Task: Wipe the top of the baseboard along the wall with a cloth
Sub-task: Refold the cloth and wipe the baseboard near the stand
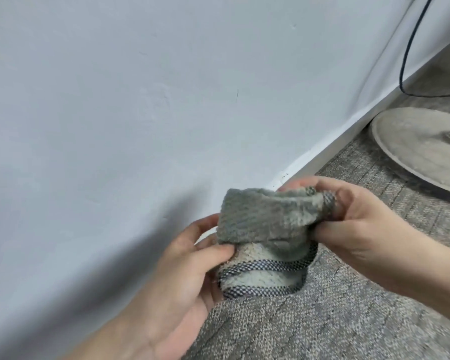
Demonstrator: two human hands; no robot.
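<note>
A fluffy grey cloth (260, 224) with a checked border is folded between both hands, held just above the carpet near the wall. My left hand (182, 276) pinches its lower left edge with thumb and fingers. My right hand (359, 219) grips the upper right corner. The white baseboard (330, 141) runs diagonally from behind the cloth up to the right along the foot of the pale wall (140, 100). Dark specks sit on its top edge just above the cloth. The stretch of baseboard behind the cloth and my hands is hidden.
A round dusty stand base (411, 149) with a pole sits on the grey carpet (322, 320) close to the baseboard at the right. A black cable (407, 48) hangs down the wall and loops onto the floor beyond it.
</note>
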